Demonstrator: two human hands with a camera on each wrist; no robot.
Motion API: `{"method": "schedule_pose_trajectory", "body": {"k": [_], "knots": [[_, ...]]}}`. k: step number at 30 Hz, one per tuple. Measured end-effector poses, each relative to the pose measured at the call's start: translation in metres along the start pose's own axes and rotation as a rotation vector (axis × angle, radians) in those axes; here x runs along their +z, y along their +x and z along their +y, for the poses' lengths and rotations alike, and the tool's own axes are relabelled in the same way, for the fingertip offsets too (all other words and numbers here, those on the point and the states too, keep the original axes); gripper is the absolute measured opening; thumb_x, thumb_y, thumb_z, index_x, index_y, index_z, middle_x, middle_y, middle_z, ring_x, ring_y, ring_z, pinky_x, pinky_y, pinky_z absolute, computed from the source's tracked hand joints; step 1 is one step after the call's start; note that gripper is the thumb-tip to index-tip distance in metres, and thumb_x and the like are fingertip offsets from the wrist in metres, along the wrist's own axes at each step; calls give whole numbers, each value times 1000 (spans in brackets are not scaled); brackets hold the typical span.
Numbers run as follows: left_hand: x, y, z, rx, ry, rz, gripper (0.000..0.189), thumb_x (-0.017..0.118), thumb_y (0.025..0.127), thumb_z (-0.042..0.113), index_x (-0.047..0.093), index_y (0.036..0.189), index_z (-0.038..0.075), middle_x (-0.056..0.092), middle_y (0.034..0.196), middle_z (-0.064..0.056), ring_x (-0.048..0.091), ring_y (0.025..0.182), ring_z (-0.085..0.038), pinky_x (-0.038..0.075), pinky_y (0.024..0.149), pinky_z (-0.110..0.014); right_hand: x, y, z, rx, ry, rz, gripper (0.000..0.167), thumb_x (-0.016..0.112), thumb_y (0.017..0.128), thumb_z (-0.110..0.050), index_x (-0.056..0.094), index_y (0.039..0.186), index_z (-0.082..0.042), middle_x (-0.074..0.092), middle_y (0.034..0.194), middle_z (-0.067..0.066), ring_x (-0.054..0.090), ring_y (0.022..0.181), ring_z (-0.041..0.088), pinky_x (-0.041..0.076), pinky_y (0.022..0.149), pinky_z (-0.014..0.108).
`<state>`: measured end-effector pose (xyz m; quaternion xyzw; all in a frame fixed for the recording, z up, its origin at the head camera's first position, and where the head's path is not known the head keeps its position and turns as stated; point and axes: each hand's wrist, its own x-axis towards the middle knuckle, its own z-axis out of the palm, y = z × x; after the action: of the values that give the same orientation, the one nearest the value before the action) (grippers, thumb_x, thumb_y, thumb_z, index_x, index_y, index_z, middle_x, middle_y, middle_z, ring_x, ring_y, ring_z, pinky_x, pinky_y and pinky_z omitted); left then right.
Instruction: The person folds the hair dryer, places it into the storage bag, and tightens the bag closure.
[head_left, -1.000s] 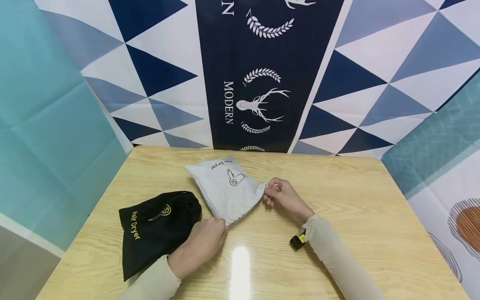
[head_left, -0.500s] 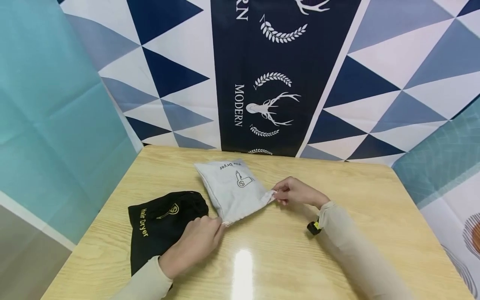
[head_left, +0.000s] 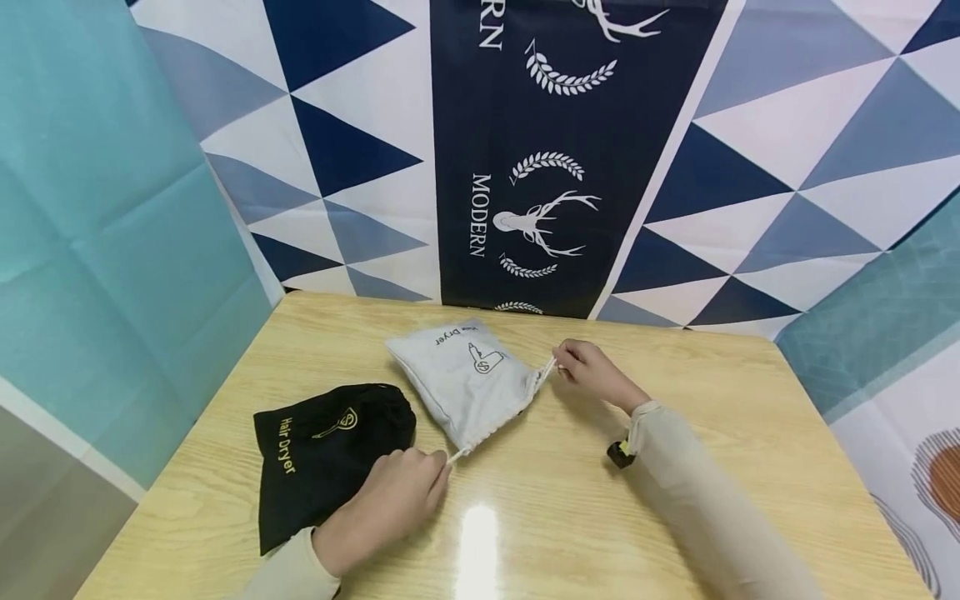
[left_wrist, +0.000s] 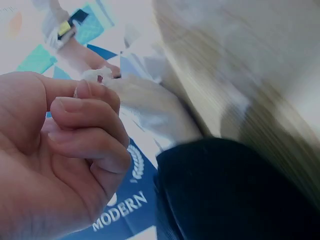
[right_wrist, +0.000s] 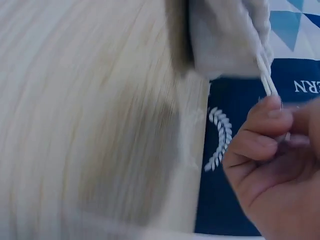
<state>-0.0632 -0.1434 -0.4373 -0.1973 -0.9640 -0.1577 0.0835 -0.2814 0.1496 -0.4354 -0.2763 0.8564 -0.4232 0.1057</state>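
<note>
A light grey drawstring bag, printed with "Hair Dryer" and a dryer outline, lies plump on the table. Its opening faces me, with the edge partly gathered. At the near corner my left hand pinches a short length of white drawstring. My right hand pinches the cord at the opposite corner. In the right wrist view the doubled cord runs taut from the fabric into thumb and fingers. The left wrist view shows the left fingers curled, with whitish material at the fingertips.
A black drawstring bag with yellow "Hair Dryer" lettering lies left of the grey one, partly behind the left hand and forearm. The wooden table ends at a patterned wall covering at the back.
My hands have gone from the bag's corners out along the cords, so white cord now shows on both sides. The bag's mouth looks more gathered. The head view has shifted slightly.
</note>
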Motion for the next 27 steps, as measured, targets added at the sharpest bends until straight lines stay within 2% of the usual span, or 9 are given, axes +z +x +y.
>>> {"method": "schedule_pose_trajectory", "body": {"k": [3, 7, 9, 11, 13, 15, 17, 21, 27], "knots": [[5, -1, 7, 41, 18, -20, 30, 59, 98, 20, 51, 70, 15, 41, 53, 6, 40, 43, -11, 30, 37, -30, 8, 10, -2, 108, 276, 18, 35, 34, 110, -17, 46, 85, 3, 43, 65, 3, 36, 52, 9, 32, 52, 23], [15, 1, 14, 94, 52, -36, 29, 57, 98, 20, 52, 70, 14, 45, 53, 4, 46, 43, -14, 30, 37, -31, 17, 26, -10, 215, 683, 127, 28, 30, 110, -14, 41, 88, -1, 41, 70, 1, 37, 57, 8, 34, 53, 21], [20, 2, 17, 128, 69, -35, 30, 58, 97, 19, 51, 69, 14, 45, 52, 4, 46, 42, -14, 29, 36, -31, 20, 32, -15, 252, 827, 209, 27, 29, 109, -11, 40, 86, -3, 41, 70, 0, 38, 58, 8, 41, 53, 19], [24, 3, 21, 158, 92, -33, 29, 59, 95, 18, 50, 68, 15, 45, 52, 4, 46, 41, -14, 29, 36, -31, 22, 38, -18, 282, 906, 273, 29, 29, 109, -9, 40, 82, -4, 41, 69, 0, 40, 57, 8, 52, 61, 21], [27, 3, 25, 185, 117, -32, 29, 61, 94, 19, 50, 68, 15, 46, 52, 4, 46, 41, -13, 29, 35, -30, 24, 43, -21, 301, 942, 314, 32, 29, 109, -8, 40, 79, -3, 42, 67, 2, 42, 57, 9, 58, 77, 31], [29, 4, 30, 201, 137, -44, 28, 62, 93, 20, 50, 68, 16, 46, 52, 4, 46, 41, -13, 30, 34, -29, 24, 46, -21, 308, 955, 335, 34, 29, 108, -7, 41, 77, -1, 44, 67, 3, 45, 56, 9, 53, 92, 43], [30, 4, 33, 216, 143, -65, 29, 61, 93, 19, 49, 67, 17, 44, 51, 5, 42, 41, -10, 30, 34, -28, 25, 49, -21, 298, 951, 333, 32, 29, 108, -8, 42, 80, -1, 45, 69, 4, 46, 57, 9, 46, 99, 50], [30, 2, 38, 250, 139, -91, 29, 60, 93, 18, 49, 67, 17, 41, 51, 7, 34, 40, -6, 28, 35, -25, 25, 56, -19, 286, 930, 342, 28, 31, 110, -13, 42, 88, 1, 45, 73, 4, 46, 58, 9, 43, 102, 52], [33, -1, 44, 326, 125, -99, 32, 62, 92, 17, 46, 64, 18, 35, 50, 9, 22, 41, -3, 21, 34, -21, 24, 66, -19, 249, 907, 363, 23, 33, 109, -14, 42, 95, 1, 46, 77, 5, 49, 61, 11, 50, 96, 48]]}}
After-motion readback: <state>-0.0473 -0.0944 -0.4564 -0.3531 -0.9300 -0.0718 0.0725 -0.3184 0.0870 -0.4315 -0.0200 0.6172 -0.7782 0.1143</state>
